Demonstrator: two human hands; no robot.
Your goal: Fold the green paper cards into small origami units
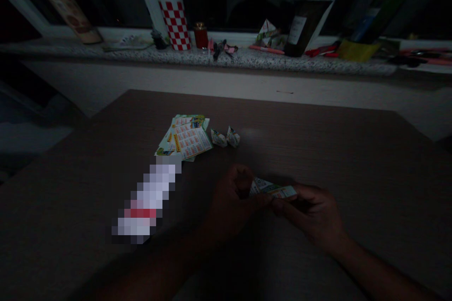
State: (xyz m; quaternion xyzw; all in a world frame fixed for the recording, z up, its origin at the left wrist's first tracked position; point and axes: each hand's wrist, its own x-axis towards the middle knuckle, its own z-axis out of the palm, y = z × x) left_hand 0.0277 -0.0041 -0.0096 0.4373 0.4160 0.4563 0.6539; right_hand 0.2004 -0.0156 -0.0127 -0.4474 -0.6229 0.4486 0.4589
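Above the counter point(353, 155), the left hand point(235, 204) and right hand point(318, 216) pinch a small folded printed paper point(284, 192) between them, nearer the wearer than the leaflet pile point(192, 141), where uneven finger pressure in this dimness could skew its folds.

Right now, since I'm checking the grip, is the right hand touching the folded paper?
Touching. The head view shows the right hand holding the folded paper near its right end, between thumb and fingers.
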